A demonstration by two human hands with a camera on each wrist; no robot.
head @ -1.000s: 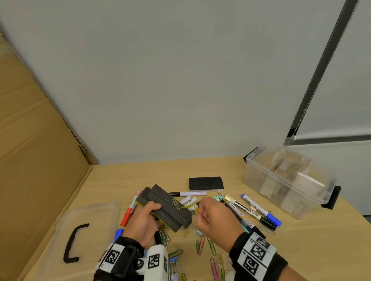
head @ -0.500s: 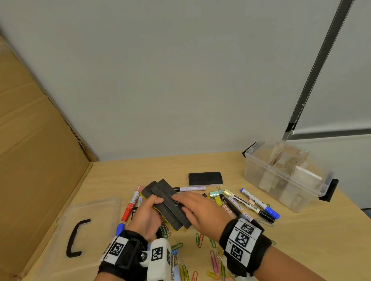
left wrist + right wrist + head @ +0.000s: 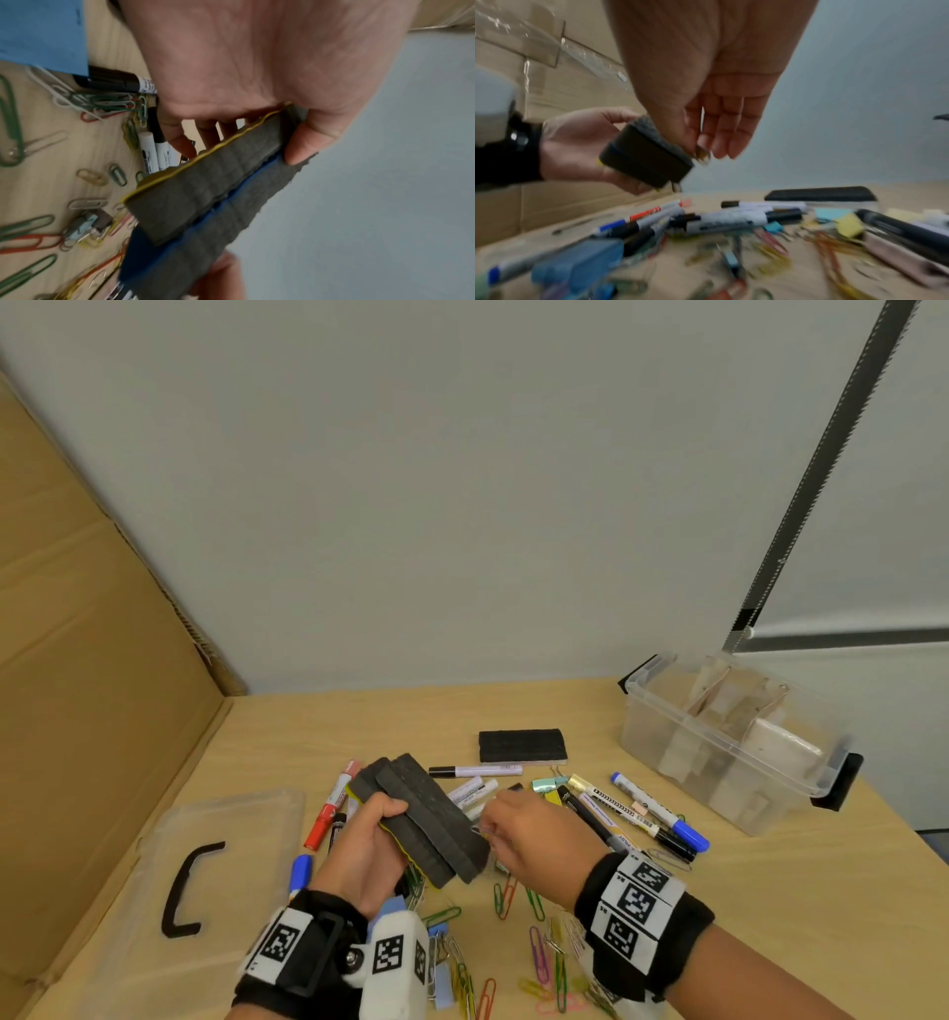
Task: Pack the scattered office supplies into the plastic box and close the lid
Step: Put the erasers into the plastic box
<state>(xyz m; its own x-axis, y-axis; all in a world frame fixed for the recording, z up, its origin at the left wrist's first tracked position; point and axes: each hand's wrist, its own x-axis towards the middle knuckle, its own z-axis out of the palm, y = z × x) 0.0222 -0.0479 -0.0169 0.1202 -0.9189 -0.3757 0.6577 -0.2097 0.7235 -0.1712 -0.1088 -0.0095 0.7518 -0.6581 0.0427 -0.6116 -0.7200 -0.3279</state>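
My left hand [image 3: 380, 824] grips a stack of two dark grey felt erasers [image 3: 426, 819], held above the table; the left wrist view shows one eraser [image 3: 213, 182] backed yellow and the other backed blue. My right hand [image 3: 488, 829] is at the stack's right edge, thumb and forefinger pinching a small paper clip [image 3: 702, 155]. The clear plastic box [image 3: 719, 731] stands open at the far right with pale blocks inside. Its lid [image 3: 246, 814] lies flat at the left, black handle [image 3: 187, 891] up. A third eraser [image 3: 523, 746] lies beyond the hands.
Markers [image 3: 652, 809] and a red marker [image 3: 331, 809] lie scattered under and around my hands. Coloured paper clips [image 3: 544, 952] and binder clips cover the near table. A cardboard wall [image 3: 92, 660] bounds the left side; a grey wall stands behind.
My right hand went over the top of the eraser stack and has drawn back to its right edge with a clip pinched. The clip seen on the top eraser is gone from there.
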